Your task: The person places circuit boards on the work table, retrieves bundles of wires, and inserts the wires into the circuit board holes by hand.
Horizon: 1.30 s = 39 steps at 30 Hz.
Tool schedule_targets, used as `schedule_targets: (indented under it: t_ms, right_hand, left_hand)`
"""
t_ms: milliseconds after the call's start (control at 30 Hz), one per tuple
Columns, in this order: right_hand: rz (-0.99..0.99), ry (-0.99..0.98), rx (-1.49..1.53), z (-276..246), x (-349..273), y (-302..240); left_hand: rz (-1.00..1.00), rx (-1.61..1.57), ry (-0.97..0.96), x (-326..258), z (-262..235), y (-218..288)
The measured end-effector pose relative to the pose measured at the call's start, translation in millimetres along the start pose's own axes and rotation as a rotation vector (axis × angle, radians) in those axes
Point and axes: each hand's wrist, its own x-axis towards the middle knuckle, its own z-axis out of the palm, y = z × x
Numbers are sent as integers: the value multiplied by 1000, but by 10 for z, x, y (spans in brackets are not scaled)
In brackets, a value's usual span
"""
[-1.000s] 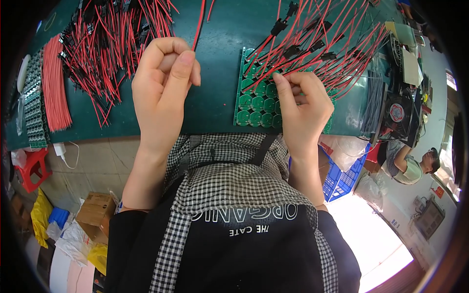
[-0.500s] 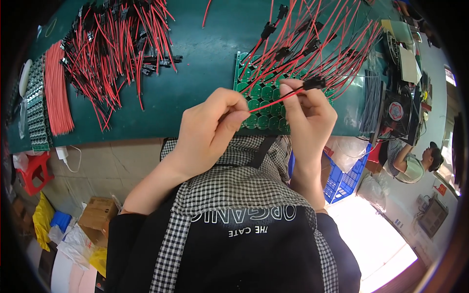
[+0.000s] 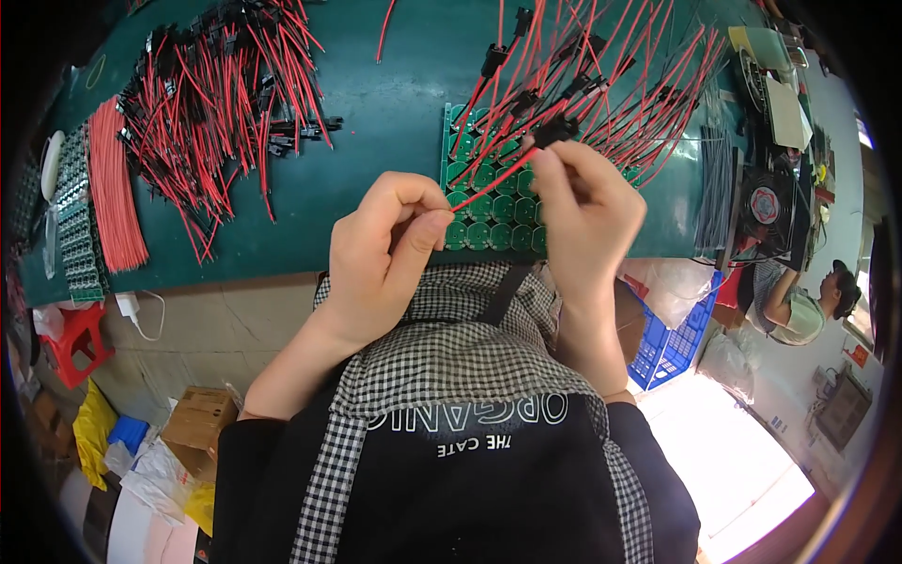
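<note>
Between my hands stretches a two-wire connector cable (image 3: 496, 183), red and black, with a black plug (image 3: 556, 130) at its upper right end. My left hand (image 3: 387, 249) is closed, its thumb and forefinger pinching the cable's lower left end. My right hand (image 3: 594, 211) is closed on the cable close to the plug; motion blurs its fingertips a little. Behind and beneath the cable lies a green panel of round circuit boards (image 3: 508, 209) at the table's near edge. Several more red and black connector cables (image 3: 611, 103) fan out over its far part.
A large heap of connector cables (image 3: 221, 103) covers the table's (image 3: 376, 122) left part. Beside it lie a bundle of red wires (image 3: 118, 193) and more circuit board strips (image 3: 80, 226). At the right are dark wires (image 3: 716, 188) and a fan (image 3: 763, 204). Another person (image 3: 803, 305) sits farther right.
Both hands have shifted a little left with the cable. The plug end has swung up and left, so the cable slants more steeply. My right fingers have moved nearer the plug.
</note>
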Motion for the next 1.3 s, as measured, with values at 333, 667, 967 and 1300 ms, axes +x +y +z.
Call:
schedule_targets:
  t_ms: [333, 667, 967, 1300]
  right_hand:
    - [158, -331, 390, -126, -254, -54]
    - [-159, -611, 424, -304, -146, -27]
    - [-74, -89, 70, 103, -152, 125]
    - [-147, -86, -52, 125, -147, 125]
  left_hand:
    - [-40, 124, -92, 33, 72, 45]
    - [-659, -526, -531, 154, -201, 207]
    - [487, 1311, 144, 929, -394, 201]
    - [65, 1382, 70, 974, -348, 235]
